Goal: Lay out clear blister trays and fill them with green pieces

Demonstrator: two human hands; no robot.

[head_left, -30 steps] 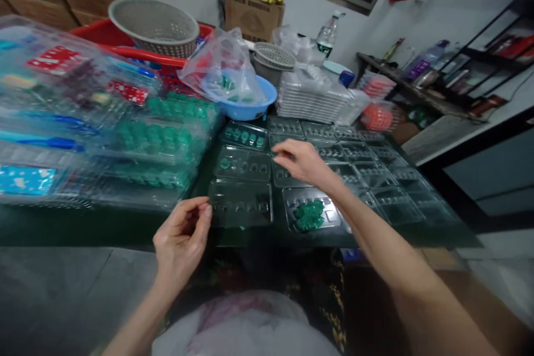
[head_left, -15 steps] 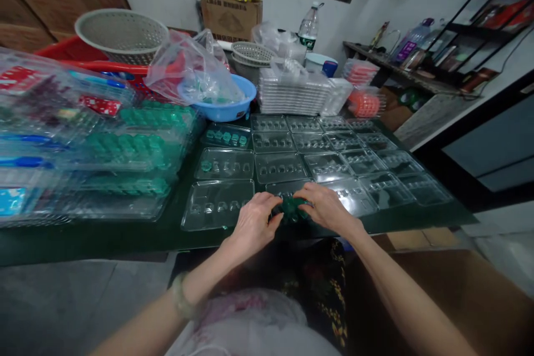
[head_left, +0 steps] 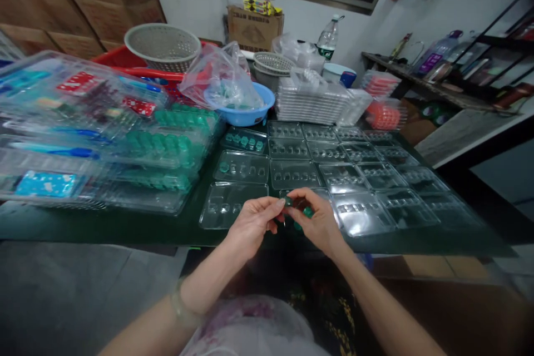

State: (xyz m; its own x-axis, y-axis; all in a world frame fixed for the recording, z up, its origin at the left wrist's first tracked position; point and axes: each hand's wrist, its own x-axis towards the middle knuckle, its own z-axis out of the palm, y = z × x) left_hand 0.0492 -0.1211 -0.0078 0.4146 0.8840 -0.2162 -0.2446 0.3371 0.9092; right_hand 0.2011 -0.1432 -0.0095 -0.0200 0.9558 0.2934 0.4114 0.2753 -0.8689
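Observation:
Both hands meet above the near edge of the dark green table. My left hand (head_left: 254,222) pinches a small green plastic piece (head_left: 288,201) between thumb and finger. Thumb and forefinger of my right hand (head_left: 315,217) close on the same piece from the other side. More green pieces (head_left: 307,212) show by the right palm, partly covered by the fingers; I cannot tell whether they are held or lying on the table. Beneath the hands is a clear plastic tray, mostly hidden. To the left lies a clear tray (head_left: 217,192) with a row of small hollows. Behind it, another tray (head_left: 244,158) has one green piece (head_left: 224,167) in its leftmost hollow.
Rows of clear trays (head_left: 362,217) cover the table to the right. Filled packs with green pieces (head_left: 158,147) are stacked at the left. A blue basin (head_left: 237,117) with a plastic bag, stacked trays (head_left: 306,101) and a grey colander (head_left: 162,47) stand behind.
My hands have lifted slightly and drawn together, fingertips now meeting on one small green piece. Earlier they were apart around a green cluster over the tray. The view has shifted left.

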